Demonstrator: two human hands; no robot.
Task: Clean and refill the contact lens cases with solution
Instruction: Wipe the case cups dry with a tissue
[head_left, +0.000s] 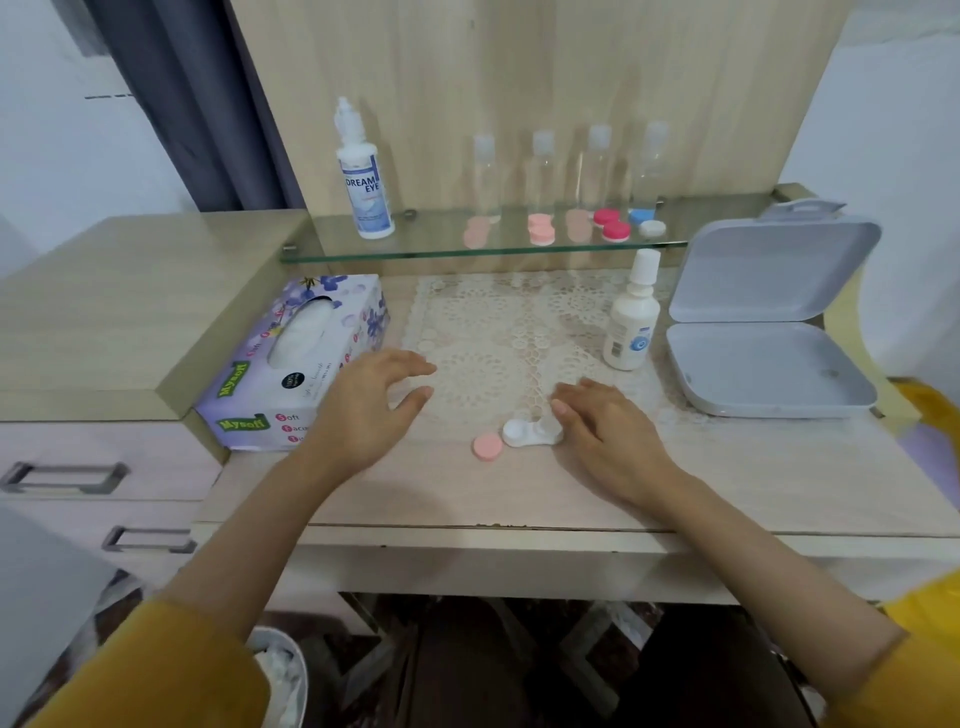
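Note:
A white contact lens case (524, 433) lies on the table near the front, with a loose pink cap (488, 447) just left of it. My right hand (605, 434) rests beside the case, its fingertips touching the case's right end. Left of the pink cap, my left hand (371, 402) hovers with fingers spread and relaxed, holding nothing. A small white solution bottle (631, 317) stands upright behind the right hand. Up on the glass shelf (415, 249) sits a larger Dream Eye solution bottle (363, 179).
A tissue box (296, 358) lies left of my left hand. An open grey box (769, 332) sits at the right. The shelf also holds several clear bottles (543, 166) and pink (541, 228), red (613, 224) and blue-white lens cases (647, 221). A lace mat (498, 332) covers the table's middle.

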